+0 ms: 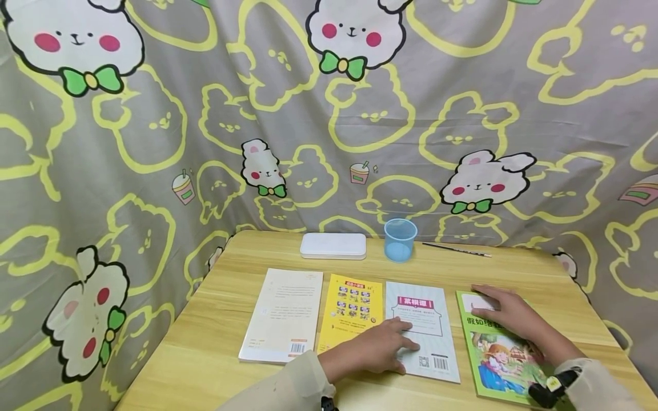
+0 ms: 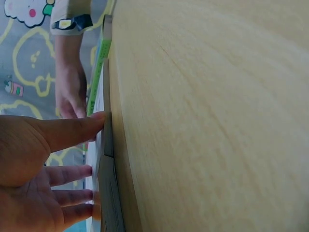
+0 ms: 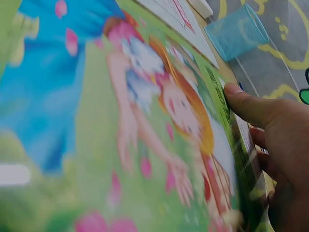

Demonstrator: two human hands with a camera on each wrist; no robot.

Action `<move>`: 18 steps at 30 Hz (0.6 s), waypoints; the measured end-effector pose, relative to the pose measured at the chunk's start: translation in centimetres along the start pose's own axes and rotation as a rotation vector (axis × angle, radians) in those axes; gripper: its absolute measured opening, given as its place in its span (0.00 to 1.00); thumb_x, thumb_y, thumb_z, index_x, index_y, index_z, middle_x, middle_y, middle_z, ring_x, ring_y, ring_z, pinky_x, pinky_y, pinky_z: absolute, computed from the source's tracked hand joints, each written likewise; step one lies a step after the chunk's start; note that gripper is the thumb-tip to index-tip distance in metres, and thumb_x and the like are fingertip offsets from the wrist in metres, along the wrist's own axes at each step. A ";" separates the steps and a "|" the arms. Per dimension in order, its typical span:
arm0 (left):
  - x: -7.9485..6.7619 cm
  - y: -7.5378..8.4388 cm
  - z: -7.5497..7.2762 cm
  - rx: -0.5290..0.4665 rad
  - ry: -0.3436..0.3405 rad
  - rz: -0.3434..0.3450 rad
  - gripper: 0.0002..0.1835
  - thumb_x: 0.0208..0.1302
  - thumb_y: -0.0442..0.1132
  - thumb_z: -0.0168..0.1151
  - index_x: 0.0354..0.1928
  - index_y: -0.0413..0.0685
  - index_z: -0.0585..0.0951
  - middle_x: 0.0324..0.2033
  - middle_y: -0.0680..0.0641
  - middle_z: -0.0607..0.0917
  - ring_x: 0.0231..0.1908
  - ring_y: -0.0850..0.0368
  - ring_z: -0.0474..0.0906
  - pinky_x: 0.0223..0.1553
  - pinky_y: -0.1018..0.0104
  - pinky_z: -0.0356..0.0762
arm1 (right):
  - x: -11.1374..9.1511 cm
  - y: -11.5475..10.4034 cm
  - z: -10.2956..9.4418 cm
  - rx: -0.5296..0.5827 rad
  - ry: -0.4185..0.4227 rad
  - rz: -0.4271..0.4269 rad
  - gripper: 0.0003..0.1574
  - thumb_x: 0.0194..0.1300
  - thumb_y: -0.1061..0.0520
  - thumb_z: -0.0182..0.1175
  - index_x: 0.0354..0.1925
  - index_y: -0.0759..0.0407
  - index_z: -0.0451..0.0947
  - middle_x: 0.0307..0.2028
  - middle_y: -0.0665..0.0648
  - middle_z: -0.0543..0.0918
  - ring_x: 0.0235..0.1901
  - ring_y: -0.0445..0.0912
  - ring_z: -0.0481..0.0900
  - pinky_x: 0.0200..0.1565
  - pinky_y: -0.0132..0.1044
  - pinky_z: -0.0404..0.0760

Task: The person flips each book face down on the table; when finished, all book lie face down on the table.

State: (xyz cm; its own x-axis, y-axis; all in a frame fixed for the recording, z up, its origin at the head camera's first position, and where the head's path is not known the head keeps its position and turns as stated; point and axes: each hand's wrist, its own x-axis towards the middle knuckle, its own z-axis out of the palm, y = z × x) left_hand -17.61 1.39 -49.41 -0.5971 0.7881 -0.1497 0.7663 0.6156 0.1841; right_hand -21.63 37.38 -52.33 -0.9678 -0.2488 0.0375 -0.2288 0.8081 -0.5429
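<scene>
My left hand (image 1: 372, 345) rests on a pale blue-white book (image 1: 426, 354) with a pink title box, its fingers spread and reaching onto the cover. In the left wrist view, the thumb (image 2: 72, 130) touches near the book's edge. At the right, my right hand (image 1: 506, 314) lies over the top part of a green picture book (image 1: 496, 365) with a girl on its cover. The right wrist view shows the thumb (image 3: 253, 104) on that cover near its top edge; the other fingers are partly hidden.
Left of the hands lie a yellow book (image 1: 352, 308) and a cream book (image 1: 288, 308), side by side. Behind stand a white case (image 1: 333, 245), a blue mesh cup (image 1: 400, 242) and a thin dark pencil (image 1: 454, 249). A patterned curtain (image 1: 329, 125) borders the wooden table (image 1: 190, 354).
</scene>
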 end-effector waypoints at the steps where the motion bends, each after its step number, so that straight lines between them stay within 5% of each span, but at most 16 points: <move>1: 0.0 0.0 0.0 -0.001 -0.001 -0.001 0.30 0.61 0.55 0.74 0.67 0.70 0.80 0.75 0.54 0.68 0.76 0.52 0.61 0.74 0.65 0.60 | -0.1 0.3 -0.2 0.002 0.001 0.003 0.48 0.67 0.37 0.67 0.72 0.66 0.69 0.68 0.77 0.71 0.67 0.77 0.65 0.60 0.75 0.66; 11: 0.1 0.0 0.1 -0.010 -0.005 -0.002 0.31 0.61 0.55 0.74 0.67 0.71 0.79 0.76 0.54 0.67 0.76 0.52 0.61 0.75 0.65 0.60 | -1.7 3.5 -2.2 0.008 0.006 0.047 0.47 0.68 0.40 0.68 0.71 0.70 0.69 0.66 0.80 0.71 0.64 0.79 0.66 0.54 0.71 0.72; 18: 0.0 0.0 0.1 -0.004 0.003 0.000 0.31 0.61 0.55 0.74 0.67 0.71 0.79 0.76 0.53 0.67 0.76 0.52 0.61 0.75 0.65 0.60 | -2.7 5.2 -3.1 0.034 0.008 0.079 0.46 0.69 0.43 0.67 0.71 0.72 0.68 0.66 0.83 0.68 0.64 0.82 0.62 0.56 0.75 0.66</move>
State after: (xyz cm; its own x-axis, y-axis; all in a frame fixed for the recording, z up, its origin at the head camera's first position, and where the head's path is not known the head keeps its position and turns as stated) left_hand -17.65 1.40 -49.55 -0.5978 0.7880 -0.1471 0.7654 0.6156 0.1876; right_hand -20.55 43.91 -52.61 -0.9835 -0.1809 0.0003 -0.1484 0.8062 -0.5727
